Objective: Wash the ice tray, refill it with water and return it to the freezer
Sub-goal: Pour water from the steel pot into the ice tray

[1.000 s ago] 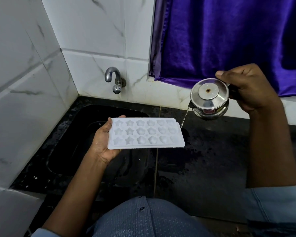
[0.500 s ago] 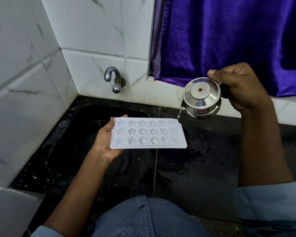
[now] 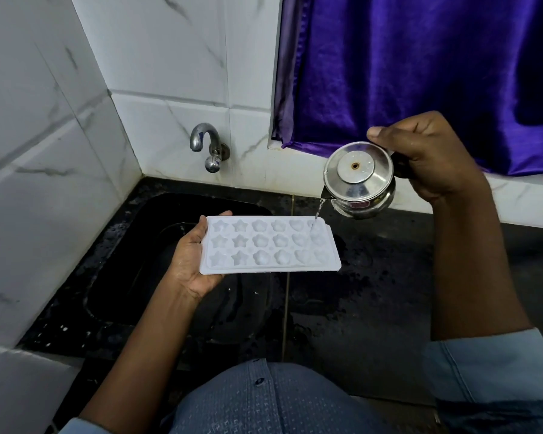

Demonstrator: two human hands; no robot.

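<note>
Change: the steel kettle point(image 3: 358, 180) has drifted left since the earlier frames. Its thin stream of water point(image 3: 318, 211) now lands in the far right cell, where before it fell at the tray's right corner.
Left hand point(image 3: 190, 261): I see it nearest to me, palm up under the tray's left short end. One digit tip is hooked at the far edge and the other fingers are hidden beneath, so it grips the tray.
Ice tray point(image 3: 268, 245): it is white, with its cells facing up, and held roughly level. Its long axis runs left to right across my view and its right end is free. It hangs over the right side of the black sink point(image 3: 132, 261) and the wet dark counter point(image 3: 373, 292).
Right hand point(image 3: 430, 161): it is raised beyond the tray's right end, with its fingers curled round the kettle's dark handle and the thumb lying along the top. The kettle is tipped with its spout down to the left.
Tap point(image 3: 209, 145): it is on the tiled back wall.
Curtain point(image 3: 420, 73): it is purple and hangs behind the right hand.
</note>
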